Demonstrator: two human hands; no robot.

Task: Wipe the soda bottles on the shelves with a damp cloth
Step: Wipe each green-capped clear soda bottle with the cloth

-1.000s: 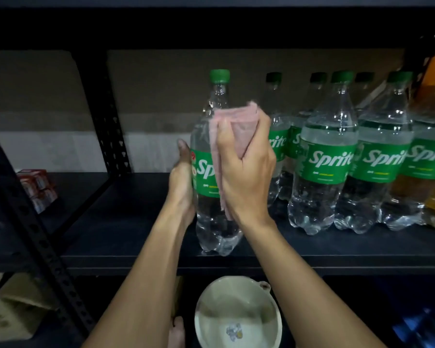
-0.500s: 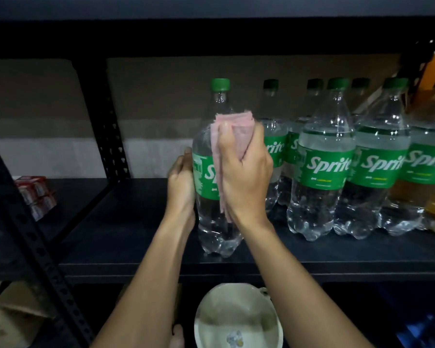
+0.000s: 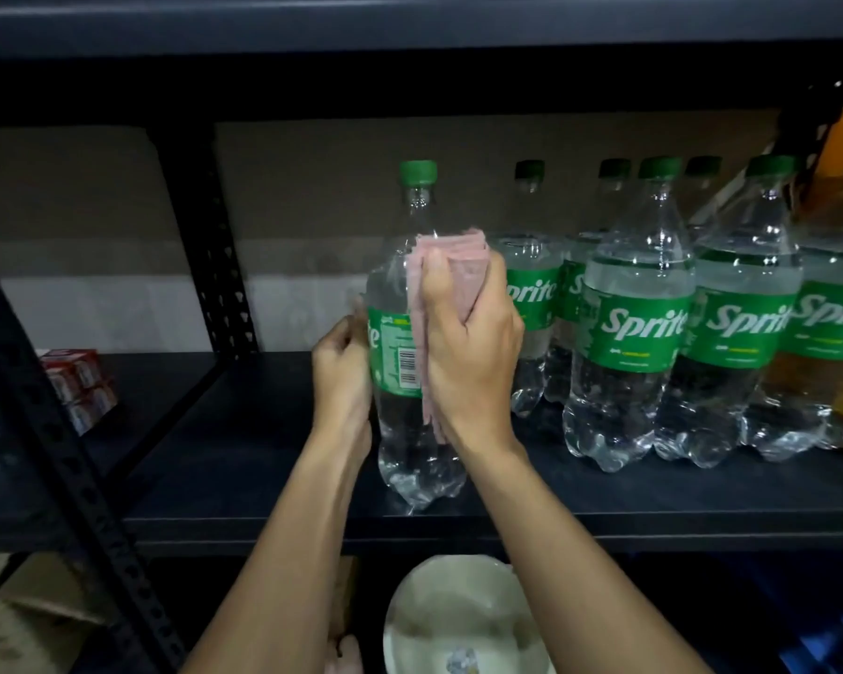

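Soda bottle, held by left hand, sits half hidden behind cloth the right hand clutches.

"Sprite" in white on green labels of the shelved bottles; barcode on the held bottle.

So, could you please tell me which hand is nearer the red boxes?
Left. The left hand grips the bottle on the side toward the red boxes; the right hand presses the cloth on its other side.
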